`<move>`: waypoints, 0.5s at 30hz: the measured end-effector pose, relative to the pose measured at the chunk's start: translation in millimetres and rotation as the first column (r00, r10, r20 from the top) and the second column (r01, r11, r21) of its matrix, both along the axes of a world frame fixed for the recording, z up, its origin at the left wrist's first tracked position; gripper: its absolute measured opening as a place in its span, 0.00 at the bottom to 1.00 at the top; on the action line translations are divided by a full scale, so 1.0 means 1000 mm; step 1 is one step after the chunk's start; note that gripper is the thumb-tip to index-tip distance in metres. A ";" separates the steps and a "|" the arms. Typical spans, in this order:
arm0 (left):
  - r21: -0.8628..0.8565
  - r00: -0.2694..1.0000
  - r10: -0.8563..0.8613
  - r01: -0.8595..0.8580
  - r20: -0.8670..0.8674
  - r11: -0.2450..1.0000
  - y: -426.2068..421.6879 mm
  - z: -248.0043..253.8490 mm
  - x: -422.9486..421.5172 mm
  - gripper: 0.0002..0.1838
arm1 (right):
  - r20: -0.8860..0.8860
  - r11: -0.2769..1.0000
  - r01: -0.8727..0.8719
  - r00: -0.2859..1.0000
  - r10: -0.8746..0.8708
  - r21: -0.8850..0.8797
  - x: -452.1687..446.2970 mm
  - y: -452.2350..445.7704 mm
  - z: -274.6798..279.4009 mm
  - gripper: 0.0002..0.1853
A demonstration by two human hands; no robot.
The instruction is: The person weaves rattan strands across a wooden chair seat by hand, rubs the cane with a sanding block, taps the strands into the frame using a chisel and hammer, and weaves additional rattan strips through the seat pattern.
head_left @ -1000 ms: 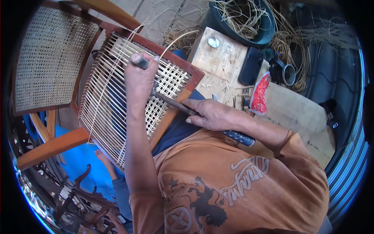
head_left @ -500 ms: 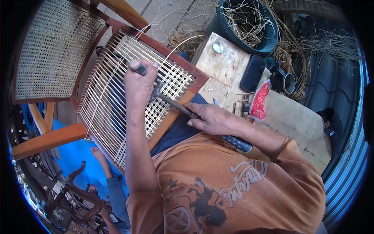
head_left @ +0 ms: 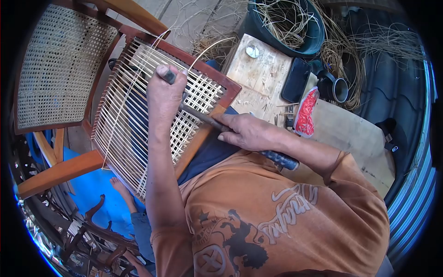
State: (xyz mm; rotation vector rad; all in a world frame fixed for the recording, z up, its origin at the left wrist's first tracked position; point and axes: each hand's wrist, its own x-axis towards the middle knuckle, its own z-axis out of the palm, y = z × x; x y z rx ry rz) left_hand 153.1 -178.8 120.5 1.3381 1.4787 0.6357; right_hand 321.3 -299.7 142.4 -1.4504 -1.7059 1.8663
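Note:
My left hand (head_left: 165, 94) is closed around a short, blunt-ended dark tool (head_left: 169, 77) above the chair seat; its lower end is hidden. The fingers of my right hand (head_left: 251, 131) wrap the shaft of a hammer (head_left: 203, 117), whose dark grip (head_left: 280, 159) sticks out below the hand. The hammer's head is beside my left wrist, mostly hidden behind it. Beneath both is the seat's cane weaving (head_left: 201, 94), a finished-looking mesh near me and parallel strands farther left. A loose cane strand (head_left: 210, 46) curves up from the mesh. The wooden seat frame (head_left: 229, 94) rests across my lap.
The woven chair back (head_left: 64, 69) stands left. On the right are a wooden board (head_left: 258, 69), a phone (head_left: 296, 80), a red-and-white packet (head_left: 306, 115), a dark mug (head_left: 339, 90) and a bucket (head_left: 318, 39) of cane strips. Another person's foot (head_left: 121, 187) shows lower left, on blue sheeting (head_left: 99, 203).
The view has shifted slightly, moving the chair and board a little in frame. The hammer's head, visible beside my left wrist before, is now mostly hidden behind it. Both hands keep their grips.

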 end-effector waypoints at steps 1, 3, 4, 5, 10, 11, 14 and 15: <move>0.018 1.000 -0.001 0.001 0.000 1.000 0.001 -0.001 0.000 0.09 | 0.019 0.999 0.016 1.000 -0.016 -0.028 0.001 0.002 0.001 0.22; 0.051 1.000 -0.007 0.007 -0.001 0.999 0.003 -0.003 -0.003 0.09 | 0.017 0.998 -0.008 1.000 0.007 0.065 -0.001 -0.010 -0.005 0.22; 0.056 1.000 -0.012 0.013 -0.014 0.998 0.003 -0.005 -0.003 0.09 | -0.010 0.999 -0.010 1.000 0.010 0.044 -0.003 -0.011 -0.005 0.22; 0.048 1.000 -0.004 0.005 -0.008 0.999 0.003 -0.005 -0.003 0.09 | -0.038 1.000 -0.012 0.999 0.013 0.025 -0.004 -0.011 -0.005 0.22; -0.023 0.998 -0.020 0.019 -0.061 1.000 0.002 0.000 -0.001 0.08 | 0.021 0.992 0.110 0.994 -0.111 0.053 -0.008 -0.007 -0.008 0.23; -0.011 0.999 0.017 -0.018 -0.034 1.000 0.002 0.003 -0.002 0.08 | 0.019 0.993 0.095 0.995 -0.096 0.070 -0.010 -0.011 -0.009 0.24; 0.032 0.994 0.101 -0.102 0.029 0.994 0.002 0.011 -0.009 0.08 | 0.039 0.996 0.043 0.998 -0.046 0.074 -0.011 -0.010 -0.008 0.24; 0.036 0.995 0.094 -0.095 0.021 0.995 0.002 0.008 -0.010 0.08 | 0.038 0.996 0.047 0.998 -0.050 0.082 -0.011 -0.010 -0.008 0.25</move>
